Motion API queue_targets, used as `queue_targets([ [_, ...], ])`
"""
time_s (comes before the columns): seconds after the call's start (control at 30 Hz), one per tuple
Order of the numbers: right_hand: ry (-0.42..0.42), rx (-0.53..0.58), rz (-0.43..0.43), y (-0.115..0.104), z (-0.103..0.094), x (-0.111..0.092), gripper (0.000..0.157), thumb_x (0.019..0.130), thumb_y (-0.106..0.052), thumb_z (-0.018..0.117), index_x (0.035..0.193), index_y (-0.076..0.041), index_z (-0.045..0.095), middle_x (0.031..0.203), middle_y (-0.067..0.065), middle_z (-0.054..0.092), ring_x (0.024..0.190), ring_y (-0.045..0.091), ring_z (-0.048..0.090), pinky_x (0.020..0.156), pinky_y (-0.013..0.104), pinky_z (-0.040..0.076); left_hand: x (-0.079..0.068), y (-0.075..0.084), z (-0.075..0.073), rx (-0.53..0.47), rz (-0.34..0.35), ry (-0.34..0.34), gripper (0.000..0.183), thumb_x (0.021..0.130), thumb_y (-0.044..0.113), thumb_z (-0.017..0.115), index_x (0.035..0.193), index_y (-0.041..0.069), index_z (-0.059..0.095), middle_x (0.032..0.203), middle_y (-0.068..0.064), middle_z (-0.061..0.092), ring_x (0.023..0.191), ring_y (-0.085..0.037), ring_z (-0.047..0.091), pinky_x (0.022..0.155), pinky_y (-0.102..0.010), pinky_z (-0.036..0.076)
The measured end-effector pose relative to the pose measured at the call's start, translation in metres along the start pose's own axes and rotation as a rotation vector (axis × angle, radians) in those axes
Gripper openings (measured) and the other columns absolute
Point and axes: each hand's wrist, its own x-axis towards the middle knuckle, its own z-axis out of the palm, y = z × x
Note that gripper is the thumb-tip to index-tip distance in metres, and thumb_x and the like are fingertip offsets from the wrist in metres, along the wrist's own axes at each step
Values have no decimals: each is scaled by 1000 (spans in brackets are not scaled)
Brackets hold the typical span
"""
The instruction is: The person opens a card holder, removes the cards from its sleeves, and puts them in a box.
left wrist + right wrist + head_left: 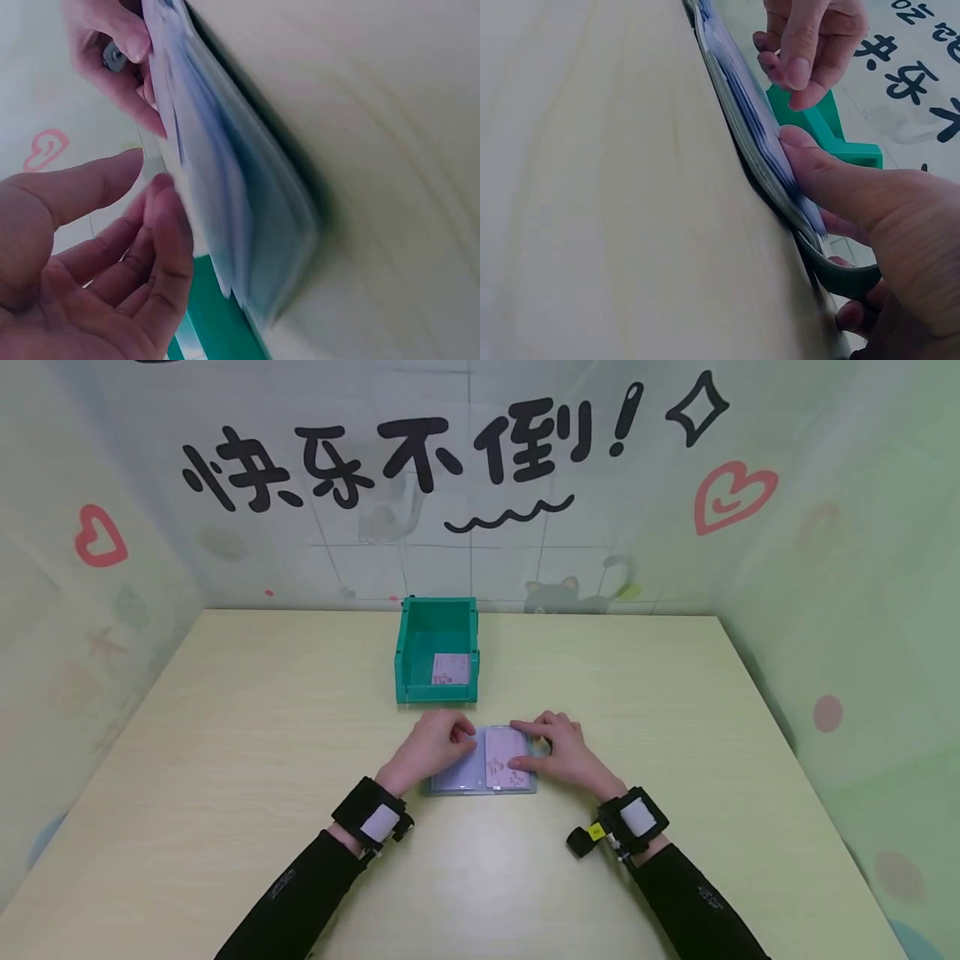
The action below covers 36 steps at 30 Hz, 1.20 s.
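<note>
A small card album point(457, 779) with clear sleeves lies spread open on the table. A pink patterned card point(497, 768) shows on its right page. My right hand point(561, 750) grips the album's right side; in the right wrist view its thumb point(817, 161) lies on the pages and its fingers curl behind the edge, by a dark closure strap point(844, 279). My left hand point(441, 743) hovers over the left page with loosely bent fingers. Thumb and fingertips stand apart with nothing between them in the left wrist view, close beside the loose page edges point(214, 187).
Just behind the album stands a green open-front bin point(437, 694) with a pink card point(451, 668) inside. The pale wooden table point(262, 710) meets printed backdrop walls point(337, 568) at the back and sides. Each wrist wears a strapped camera.
</note>
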Motion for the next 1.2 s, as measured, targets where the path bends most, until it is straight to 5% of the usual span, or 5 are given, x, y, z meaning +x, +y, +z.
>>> queue_targets([
  [0.77,46,-40,7,-4,5,0,64,79,-41,84,137,-22,64,96,4,52,97,22,42,86,40,24,20,-4,9,-176,-85,-58,18,89,15,77,100,1,76,92,-11,76,79,-18,66,71,-26,52],
  [1.2,46,-41,-2,-3,5,0,64,79,-41,84,137,-23,64,95,3,50,96,21,41,85,37,23,20,-3,6,-230,-198,-98,21,90,15,75,107,3,75,98,-9,75,86,-19,66,79,-27,52],
])
